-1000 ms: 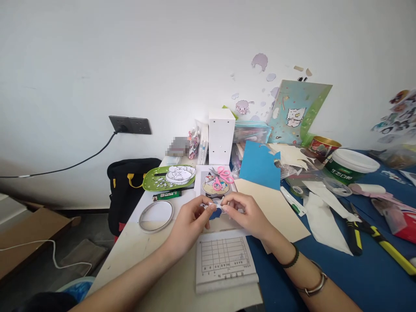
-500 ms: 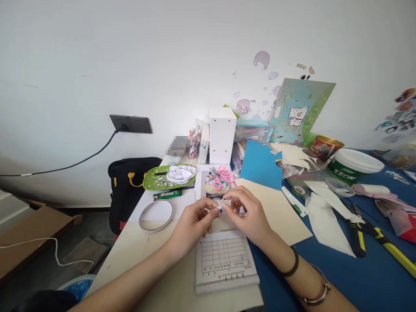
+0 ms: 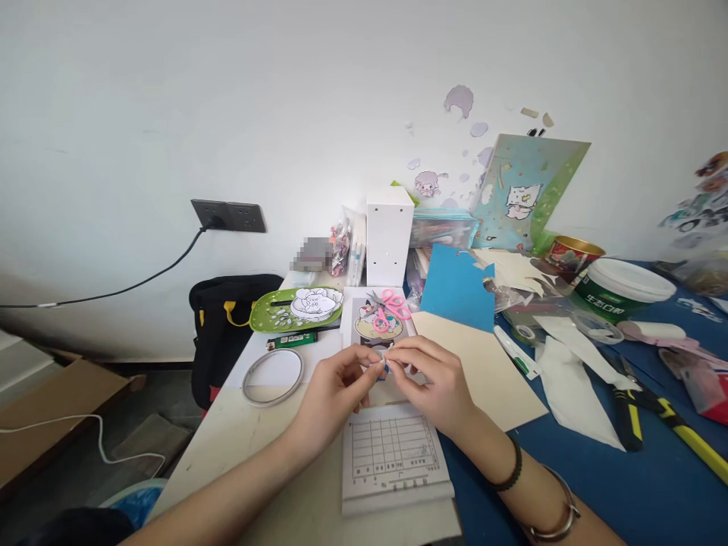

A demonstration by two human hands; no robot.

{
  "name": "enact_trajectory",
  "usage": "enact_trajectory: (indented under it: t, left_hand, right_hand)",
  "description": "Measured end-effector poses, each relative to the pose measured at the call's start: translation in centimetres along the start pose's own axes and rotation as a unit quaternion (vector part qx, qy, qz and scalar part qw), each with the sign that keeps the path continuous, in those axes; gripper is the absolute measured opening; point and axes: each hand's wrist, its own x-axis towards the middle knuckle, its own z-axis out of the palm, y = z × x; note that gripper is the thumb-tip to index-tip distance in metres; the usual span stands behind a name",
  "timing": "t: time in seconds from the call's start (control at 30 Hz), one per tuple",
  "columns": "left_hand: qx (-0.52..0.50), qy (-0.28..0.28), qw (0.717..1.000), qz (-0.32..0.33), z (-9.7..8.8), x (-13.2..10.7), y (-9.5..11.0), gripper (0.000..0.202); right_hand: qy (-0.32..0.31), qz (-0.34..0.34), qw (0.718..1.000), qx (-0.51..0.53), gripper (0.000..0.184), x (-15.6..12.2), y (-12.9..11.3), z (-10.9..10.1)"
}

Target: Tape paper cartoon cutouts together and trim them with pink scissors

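Observation:
Close together above the desk, my left hand [image 3: 342, 385] and my right hand [image 3: 437, 381] pinch a small white-and-blue piece [image 3: 385, 363] between their fingertips. It looks like paper, though the fingers cover most of it. Just beyond them, pink-handled scissors [image 3: 388, 306] lie partly open on a printed cartoon picture [image 3: 364, 329]. Below my hands is a pad of printed forms [image 3: 396, 455] with a table grid. A cream sheet [image 3: 478, 371] lies to the right, partly behind my right hand and wrist.
On the left are a tape ring [image 3: 249, 388], a green tray [image 3: 262, 317] with paper cutouts and a green box [image 3: 292, 340]. A white box [image 3: 390, 235] stands at the wall. To the right lie a blue sheet [image 3: 458, 292], yellow-black pliers [image 3: 628, 425] and a white-lidded tub [image 3: 617, 292].
The fingers of my right hand have shifted slightly and drawn closer together around the small piece. My left hand stays nearly in place; the view has moved very little.

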Motion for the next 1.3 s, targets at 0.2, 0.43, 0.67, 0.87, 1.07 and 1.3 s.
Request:
enact_trajectory:
  t: [0.2,0.43,0.67,0.87,1.07,1.3]
  left_hand:
    - [0.065,0.012,0.997,0.044,-0.1,-0.1,0.1,0.020]
    - [0.190,0.027,0.973,0.125,-0.3,-0.1,-0.4,0.019]
    - [0.228,0.032,0.960,0.159,-0.4,0.0,-0.7,0.016]
    - [0.235,0.025,0.962,0.137,-0.4,-0.2,-0.4,0.017]
    - [0.233,0.020,0.963,0.131,-0.4,-0.2,-0.5,0.017]
    - [0.227,0.018,0.966,0.123,-0.4,-0.2,-0.3,0.018]
  right_hand:
    - [-0.032,0.097,0.988,0.115,0.017,0.0,0.0,-0.1]
    - [-0.066,0.144,0.977,0.146,0.013,0.1,0.5,-0.3]
    - [-0.083,0.178,0.967,0.160,0.013,0.2,0.7,-0.4]
    - [-0.093,0.193,0.959,0.187,0.012,0.3,1.0,-0.5]
    - [-0.091,0.180,0.965,0.167,0.012,0.2,1.0,-0.4]
    - [-0.110,0.209,0.950,0.204,0.012,0.4,1.3,-0.7]
